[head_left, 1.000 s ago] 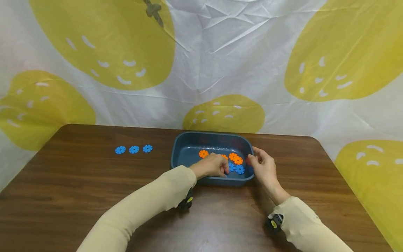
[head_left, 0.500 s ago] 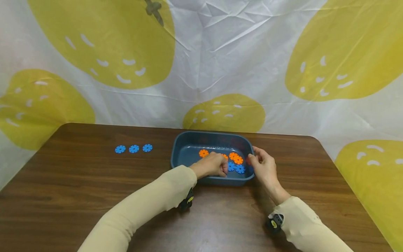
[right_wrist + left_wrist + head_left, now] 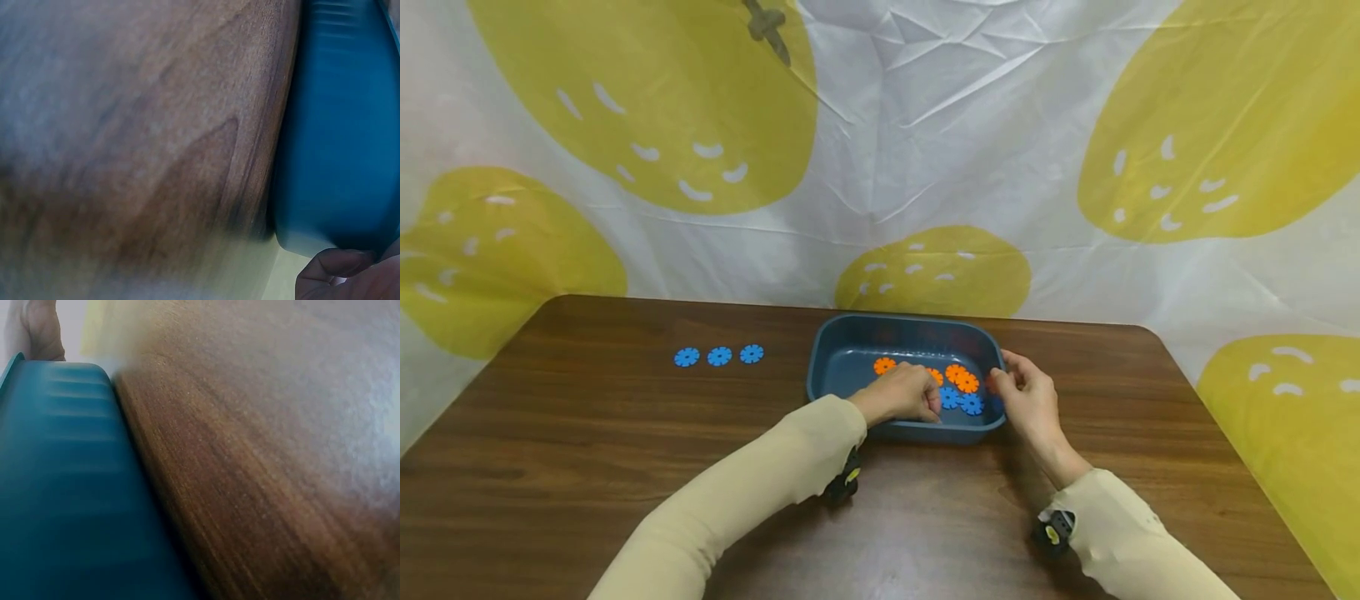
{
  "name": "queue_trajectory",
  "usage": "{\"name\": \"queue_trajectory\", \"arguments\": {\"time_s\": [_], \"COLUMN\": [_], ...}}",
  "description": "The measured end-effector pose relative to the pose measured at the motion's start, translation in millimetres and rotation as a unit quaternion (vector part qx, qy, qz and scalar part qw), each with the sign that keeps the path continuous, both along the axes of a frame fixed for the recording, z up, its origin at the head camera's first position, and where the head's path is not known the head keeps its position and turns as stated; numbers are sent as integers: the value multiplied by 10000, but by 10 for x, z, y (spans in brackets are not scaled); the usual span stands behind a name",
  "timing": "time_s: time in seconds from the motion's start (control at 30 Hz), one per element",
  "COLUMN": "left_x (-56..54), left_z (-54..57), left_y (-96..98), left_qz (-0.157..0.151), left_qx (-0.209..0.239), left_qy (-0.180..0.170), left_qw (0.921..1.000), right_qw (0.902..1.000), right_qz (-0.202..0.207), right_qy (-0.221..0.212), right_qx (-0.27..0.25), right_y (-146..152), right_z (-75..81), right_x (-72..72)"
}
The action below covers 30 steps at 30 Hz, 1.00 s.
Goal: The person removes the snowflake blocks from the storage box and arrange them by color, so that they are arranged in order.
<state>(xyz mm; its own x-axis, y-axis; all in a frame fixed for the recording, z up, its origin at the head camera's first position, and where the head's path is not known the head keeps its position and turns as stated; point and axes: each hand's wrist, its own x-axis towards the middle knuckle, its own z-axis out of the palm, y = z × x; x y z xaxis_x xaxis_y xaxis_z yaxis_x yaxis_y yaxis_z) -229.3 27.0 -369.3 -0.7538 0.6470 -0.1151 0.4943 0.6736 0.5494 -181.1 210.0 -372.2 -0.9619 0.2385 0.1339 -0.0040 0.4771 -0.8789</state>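
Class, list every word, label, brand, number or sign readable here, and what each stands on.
No readable text in any view.
Dark blue rectangular tray: no lettering visible.
Round notched blue discs and orange discs: any marking too small to read.
White fabric backdrop printed with yellow shapes: no words.
Black wrist devices with yellow spots: any marking too small to read.

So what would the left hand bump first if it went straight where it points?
The left hand would probably meet the nearer blue piece in the tray first, though the hand's height is hard to tell.
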Motion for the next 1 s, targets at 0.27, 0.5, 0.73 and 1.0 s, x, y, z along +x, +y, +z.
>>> {"name": "queue_trajectory", "arguments": {"time_s": [0.27, 0.5, 0.73, 1.0], "left_x": [-20, -38, -38, -30], "left_z": [4, 1, -14, 1], "left_y": [-39, -100, -114, -125], "left_qz": [16, 232, 434, 486], "left_qx": [136, 585, 910, 989], "left_qy": [-254, -500, -620, -692], "left_qw": [9996, 9968, 9930, 9915], "right_qw": [10000, 10000, 9999, 9999], "right_qz": [-16, -33, -69, -51], "right_qy": [-7, -18, 15, -24], "right_qx": [61, 84, 156, 105], "right_y": [0, 1, 0, -3], "right_z": [2, 0, -12, -7], "right_x": [0, -2, -5, -4]}}
